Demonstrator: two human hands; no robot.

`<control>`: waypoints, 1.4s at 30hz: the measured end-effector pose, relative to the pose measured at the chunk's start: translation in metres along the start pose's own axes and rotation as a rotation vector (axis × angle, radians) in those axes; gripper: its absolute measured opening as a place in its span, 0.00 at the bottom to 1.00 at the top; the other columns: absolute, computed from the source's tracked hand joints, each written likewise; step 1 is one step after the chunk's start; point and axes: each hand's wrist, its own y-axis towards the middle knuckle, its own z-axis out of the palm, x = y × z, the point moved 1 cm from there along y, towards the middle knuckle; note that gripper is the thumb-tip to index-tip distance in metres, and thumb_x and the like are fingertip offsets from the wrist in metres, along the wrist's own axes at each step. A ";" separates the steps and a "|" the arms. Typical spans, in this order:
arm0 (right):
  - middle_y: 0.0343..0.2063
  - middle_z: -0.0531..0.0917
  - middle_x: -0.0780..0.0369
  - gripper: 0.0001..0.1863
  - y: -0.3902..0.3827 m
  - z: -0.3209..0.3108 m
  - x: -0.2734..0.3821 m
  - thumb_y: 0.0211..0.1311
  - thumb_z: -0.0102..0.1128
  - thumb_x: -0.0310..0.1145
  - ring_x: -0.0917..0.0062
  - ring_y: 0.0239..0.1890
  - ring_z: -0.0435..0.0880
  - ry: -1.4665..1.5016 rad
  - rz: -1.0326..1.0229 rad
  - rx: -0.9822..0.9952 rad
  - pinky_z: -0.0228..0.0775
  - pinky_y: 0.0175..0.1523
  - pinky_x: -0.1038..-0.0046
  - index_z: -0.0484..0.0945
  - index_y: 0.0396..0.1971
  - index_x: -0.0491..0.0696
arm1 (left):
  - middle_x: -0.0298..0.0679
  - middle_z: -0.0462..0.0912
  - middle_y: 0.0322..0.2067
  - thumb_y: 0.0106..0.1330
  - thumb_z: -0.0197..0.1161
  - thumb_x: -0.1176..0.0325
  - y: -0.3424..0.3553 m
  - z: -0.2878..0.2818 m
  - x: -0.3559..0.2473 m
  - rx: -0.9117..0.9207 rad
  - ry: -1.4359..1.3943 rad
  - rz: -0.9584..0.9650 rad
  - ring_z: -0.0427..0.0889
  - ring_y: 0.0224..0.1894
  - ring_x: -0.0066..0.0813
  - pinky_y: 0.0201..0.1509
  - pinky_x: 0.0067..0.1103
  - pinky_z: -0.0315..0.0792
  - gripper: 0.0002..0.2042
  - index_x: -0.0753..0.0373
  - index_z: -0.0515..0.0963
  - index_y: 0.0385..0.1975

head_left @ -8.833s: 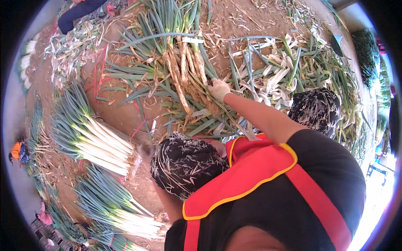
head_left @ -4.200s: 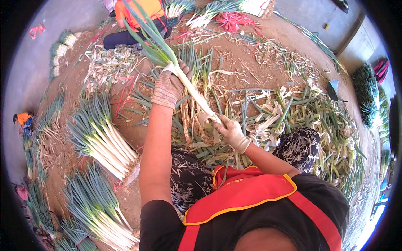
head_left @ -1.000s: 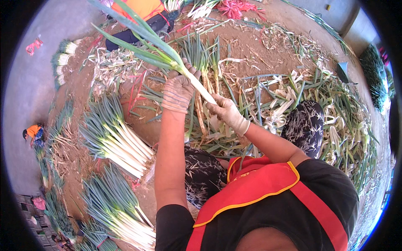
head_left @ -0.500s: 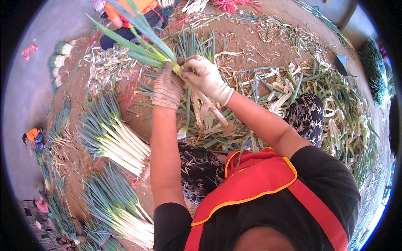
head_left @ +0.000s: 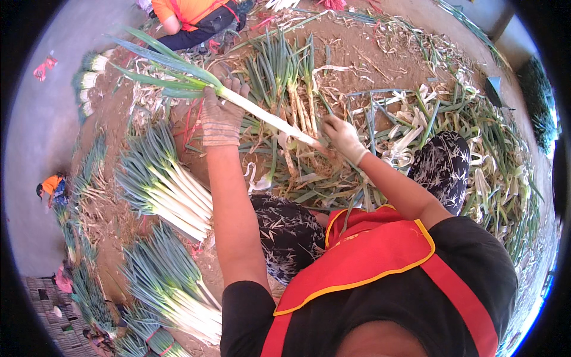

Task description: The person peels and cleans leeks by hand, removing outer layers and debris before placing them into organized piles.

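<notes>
My left hand [head_left: 223,112], in a soiled striped work glove, is closed around a large green onion [head_left: 264,115] just below where its leaves fan out. The onion slants from green leaves at upper left to a root end at lower right, its white stalk bare and smooth. Near the root end is my right hand [head_left: 344,138], in a pale glove, its fingers curled together; what they pinch, if anything, is hidden. Beyond the stalk lie several untrimmed green onions [head_left: 294,89] with brownish stalks. Stripped leaves and husks [head_left: 410,134] are heaped to the right.
Neat piles of white-stalked green onions [head_left: 172,196] lie left of my left forearm, with another pile [head_left: 172,291] nearer. A person in an orange top [head_left: 193,13] sits at the far left. My patterned knee [head_left: 440,166] rises on the right.
My right hand has moved from the onion's neck down and right to near its root end. The stalk now shows white and lies more level. My left hand has shifted slightly left.
</notes>
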 end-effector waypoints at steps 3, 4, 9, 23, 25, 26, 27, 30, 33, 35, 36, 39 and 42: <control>0.29 0.82 0.56 0.17 0.022 -0.007 0.107 0.59 0.59 0.41 0.72 0.31 0.81 0.309 -0.176 0.067 0.73 0.40 0.71 0.77 0.43 0.45 | 0.40 0.75 0.32 0.69 0.49 0.49 0.001 0.006 0.006 0.123 -0.122 -0.112 0.75 0.36 0.38 0.53 0.41 0.70 0.20 0.63 0.71 0.40; 0.28 0.82 0.58 0.21 0.033 0.001 0.124 0.57 0.62 0.41 0.74 0.31 0.80 0.328 -0.300 0.130 0.74 0.39 0.73 0.75 0.46 0.43 | 0.39 0.75 0.31 0.68 0.50 0.49 0.001 0.008 0.008 0.190 -0.131 -0.125 0.75 0.35 0.37 0.53 0.40 0.70 0.20 0.63 0.71 0.40; 0.29 0.79 0.62 0.21 0.034 0.015 0.159 0.58 0.63 0.35 0.80 0.33 0.80 0.415 -0.107 0.446 0.73 0.40 0.77 0.74 0.50 0.44 | 0.38 0.75 0.29 0.61 0.61 0.46 0.013 -0.004 0.001 0.411 -0.019 -0.106 0.75 0.31 0.35 0.52 0.36 0.71 0.22 0.62 0.72 0.38; 0.23 0.81 0.68 0.14 0.029 0.015 0.145 0.63 0.60 0.38 0.88 0.20 0.74 0.692 -0.045 0.377 0.68 0.25 0.82 0.82 0.42 0.45 | 0.46 0.80 0.42 0.60 0.61 0.45 -0.001 0.014 0.007 0.247 0.341 0.033 0.79 0.48 0.42 0.56 0.38 0.72 0.31 0.62 0.64 0.54; 0.23 0.81 0.67 0.13 0.028 0.011 0.146 0.63 0.60 0.38 0.87 0.19 0.75 0.696 0.024 0.397 0.68 0.24 0.81 0.82 0.40 0.44 | 0.46 0.80 0.42 0.60 0.61 0.44 -0.003 0.017 0.008 0.265 0.348 0.027 0.79 0.49 0.42 0.57 0.39 0.72 0.32 0.62 0.64 0.55; 0.22 0.81 0.67 0.13 0.028 0.013 0.143 0.63 0.59 0.37 0.87 0.19 0.75 0.808 0.055 0.401 0.68 0.24 0.81 0.82 0.40 0.44 | 0.46 0.80 0.43 0.59 0.62 0.43 -0.004 0.018 0.009 0.276 0.352 0.022 0.79 0.49 0.42 0.57 0.39 0.71 0.33 0.62 0.63 0.55; 0.22 0.81 0.67 0.13 0.030 0.018 0.138 0.63 0.59 0.37 0.86 0.19 0.75 0.921 0.086 0.405 0.68 0.24 0.81 0.81 0.39 0.43 | 0.46 0.80 0.43 0.58 0.62 0.42 -0.004 0.019 0.010 0.288 0.357 0.016 0.79 0.49 0.42 0.57 0.39 0.71 0.34 0.62 0.63 0.56; 0.22 0.80 0.68 0.13 0.030 0.016 0.138 0.65 0.58 0.38 0.87 0.20 0.75 0.867 0.126 0.384 0.67 0.24 0.81 0.80 0.38 0.42 | 0.46 0.80 0.43 0.55 0.62 0.38 -0.005 0.023 0.012 0.299 0.364 -0.046 0.78 0.50 0.41 0.57 0.39 0.70 0.39 0.63 0.62 0.58; 0.26 0.81 0.66 0.14 0.029 0.020 0.134 0.66 0.56 0.38 0.88 0.22 0.75 0.843 0.157 0.390 0.67 0.25 0.82 0.79 0.41 0.42 | 0.46 0.80 0.43 0.51 0.61 0.33 -0.002 0.021 0.010 0.357 0.365 -0.084 0.77 0.51 0.40 0.57 0.38 0.71 0.44 0.63 0.61 0.59; 0.30 0.82 0.66 0.15 0.029 0.020 0.139 0.67 0.55 0.38 0.88 0.25 0.76 0.886 0.164 0.372 0.68 0.27 0.83 0.78 0.43 0.42 | 0.47 0.80 0.44 0.51 0.61 0.32 -0.004 0.024 0.009 0.332 0.364 -0.099 0.78 0.50 0.39 0.56 0.38 0.72 0.45 0.63 0.61 0.60; 0.32 0.82 0.64 0.16 0.025 0.015 0.137 0.66 0.55 0.39 0.86 0.30 0.77 0.927 0.148 0.410 0.71 0.34 0.81 0.78 0.44 0.41 | 0.47 0.80 0.44 0.50 0.61 0.32 -0.004 0.025 0.009 0.320 0.364 -0.106 0.78 0.50 0.39 0.55 0.37 0.73 0.45 0.63 0.62 0.60; 0.33 0.82 0.62 0.18 0.034 0.004 0.142 0.64 0.57 0.40 0.83 0.34 0.79 0.628 -0.166 0.330 0.73 0.42 0.79 0.77 0.45 0.40 | 0.46 0.79 0.46 0.51 0.61 0.33 -0.007 0.028 0.013 0.213 0.402 -0.026 0.78 0.49 0.38 0.52 0.36 0.74 0.43 0.61 0.63 0.59; 0.32 0.83 0.57 0.20 0.051 -0.012 0.158 0.55 0.65 0.40 0.75 0.38 0.81 0.502 -0.311 0.252 0.72 0.45 0.73 0.79 0.40 0.40 | 0.46 0.78 0.46 0.55 0.61 0.36 -0.016 0.042 0.030 0.237 0.447 0.071 0.78 0.47 0.38 0.51 0.36 0.75 0.40 0.60 0.63 0.59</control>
